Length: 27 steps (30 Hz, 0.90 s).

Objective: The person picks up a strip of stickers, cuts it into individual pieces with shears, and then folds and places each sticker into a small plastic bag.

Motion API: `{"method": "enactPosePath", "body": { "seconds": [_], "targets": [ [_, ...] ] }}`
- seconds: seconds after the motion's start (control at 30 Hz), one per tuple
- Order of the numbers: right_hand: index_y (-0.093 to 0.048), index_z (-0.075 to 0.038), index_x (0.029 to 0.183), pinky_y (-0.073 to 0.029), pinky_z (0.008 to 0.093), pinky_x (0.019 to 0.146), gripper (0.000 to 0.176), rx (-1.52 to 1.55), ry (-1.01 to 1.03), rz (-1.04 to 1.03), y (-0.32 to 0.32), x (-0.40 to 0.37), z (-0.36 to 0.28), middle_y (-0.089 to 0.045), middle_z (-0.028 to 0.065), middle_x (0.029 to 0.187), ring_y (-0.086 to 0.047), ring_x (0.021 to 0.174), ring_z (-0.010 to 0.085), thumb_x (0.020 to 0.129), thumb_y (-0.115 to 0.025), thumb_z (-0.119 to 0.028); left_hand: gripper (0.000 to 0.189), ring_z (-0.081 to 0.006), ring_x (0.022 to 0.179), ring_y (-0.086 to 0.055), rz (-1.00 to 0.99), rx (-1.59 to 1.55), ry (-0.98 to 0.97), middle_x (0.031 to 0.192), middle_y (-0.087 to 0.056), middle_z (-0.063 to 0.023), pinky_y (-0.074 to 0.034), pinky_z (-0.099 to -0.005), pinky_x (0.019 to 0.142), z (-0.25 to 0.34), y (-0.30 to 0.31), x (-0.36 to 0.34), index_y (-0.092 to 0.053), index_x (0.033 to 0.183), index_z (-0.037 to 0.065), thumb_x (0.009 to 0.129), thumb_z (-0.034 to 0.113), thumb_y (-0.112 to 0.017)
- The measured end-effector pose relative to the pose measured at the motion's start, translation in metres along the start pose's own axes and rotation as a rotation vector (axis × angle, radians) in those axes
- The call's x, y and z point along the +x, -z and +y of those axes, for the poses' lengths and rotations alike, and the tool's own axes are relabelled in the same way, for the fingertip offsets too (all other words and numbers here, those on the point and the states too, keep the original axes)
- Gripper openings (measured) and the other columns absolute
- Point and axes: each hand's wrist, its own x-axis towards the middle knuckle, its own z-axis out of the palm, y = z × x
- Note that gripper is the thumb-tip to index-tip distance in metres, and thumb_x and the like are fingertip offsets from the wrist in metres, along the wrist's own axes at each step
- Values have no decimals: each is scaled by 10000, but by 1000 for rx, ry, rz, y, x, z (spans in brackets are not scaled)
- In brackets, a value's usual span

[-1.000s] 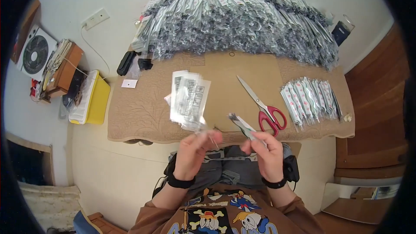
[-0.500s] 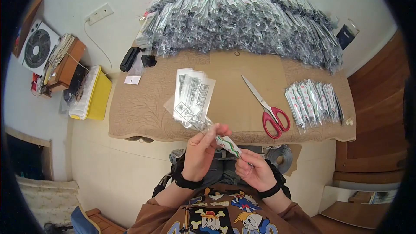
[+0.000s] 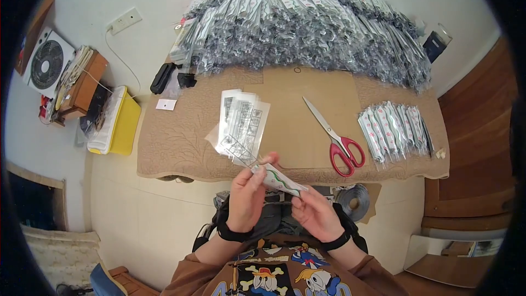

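A slim white packet [image 3: 280, 180] with a green wavy line and small red marks is stretched between my hands, in front of the table edge. My left hand [image 3: 247, 193] pinches its upper left end, along with a clear plastic bag [image 3: 236, 147] that sticks out past my fingers. My right hand [image 3: 318, 211] has its thumb and fingers closed on the packet's lower right end. Just beyond lie several clear printed bags [image 3: 247, 120], fanned over one another. Red-handled scissors [image 3: 341, 143] rest with parted handles on the cardboard sheet [image 3: 296, 131].
Similar patterned packets [image 3: 390, 129] lie in a row at the right. A large heap of filled packets [image 3: 307, 33] covers the back of the table [image 3: 170, 153]. At the left are a black case [image 3: 163, 78] and a small white card [image 3: 166, 104]. A tape roll [image 3: 353, 203] sits below the edge.
The packet has shifted slightly left and more of its length shows between my hands. My left hand has moved a little left. Bags and scissors stay put on the table.
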Motion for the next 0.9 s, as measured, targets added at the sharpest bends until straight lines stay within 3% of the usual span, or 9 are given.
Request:
{"method": "enactPosePath", "body": {
  "seconds": [0.07, 0.1, 0.2, 0.37, 0.47, 0.6, 0.77, 0.9],
  "targets": [
    [-501, -33, 946, -365, 199, 533, 143, -300, 223, 291, -7, -6, 3, -492, -1, 657, -453, 571, 76, 907, -430, -151, 328, -270, 1152, -441, 23, 7, -61, 1225, -473, -162, -315, -394, 992, 1, -2, -1, -507, 1138, -27, 873, 165, -494],
    [-501, -33, 946, -365, 199, 533, 143, -299, 223, 293, -10, -8, 4, -492, -1, 657, -453, 571, 76, 907, -430, -151, 328, -270, 1152, -441, 23, 6, -58, 1225, -473, -162, -315, -394, 992, -5, -2, -3, -507, 1138, -27, 873, 165, -494],
    [-502, -27, 984, -408, 208, 580, 149, 46, 173, 184, -15, -10, 5, -544, 13, 737, -500, 617, 93, 898, -452, -138, 335, -279, 1152, -440, -247, 147, 92, 1221, -475, -161, -304, -395, 1002, -34, -9, -13, -503, 1138, -22, 870, 180, -503],
    [-559, -12, 969, -456, 245, 622, 144, -254, 412, 175, -12, -11, -2, -581, 45, 794, -566, 688, 137, 839, -538, -69, 349, -274, 1144, -446, -37, -41, -25, 1211, -481, -163, -329, -390, 985, -21, -27, -9, -485, 1146, -20, 878, 202, -499],
    [-594, -16, 949, -441, 266, 595, 248, -1852, 1245, 23, -11, -12, -20, -580, 89, 781, -562, 664, 213, 706, -617, 29, 365, -267, 1123, -463, -23, -298, 190, 1187, -497, -163, -357, -384, 959, 7, -17, -6, -468, 1157, -14, 886, 230, -485],
    [-637, -23, 880, -451, 300, 610, 289, -1910, 1397, -28, -4, -5, -12, -588, 114, 784, -578, 712, 256, 608, -650, 75, 382, -259, 1098, -481, -72, -120, 292, 1157, -515, -162, -372, -387, 942, 1, -11, -4, -477, 1138, -9, 897, 287, -454],
    [-641, -24, 840, -458, 322, 627, 216, -1863, 1460, -21, 0, 1, -18, -594, 107, 786, -582, 717, 260, 638, -635, 53, 403, -257, 1080, -494, -57, -79, 358, 1133, -529, -161, -365, -397, 947, -6, -13, -7, -492, 1114, -4, 903, 332, -424],
    [-629, -6, 856, -453, 324, 696, 168, -2086, 1335, -162, -27, -19, -39, -592, 118, 799, -580, 759, 269, 690, -618, 6, 464, -252, 1104, -477, -104, -120, 319, 1171, -502, -168, -354, -398, 959, 0, -3, 0, -460, 1158, -7, 900, 375, -415]
  ]
}}
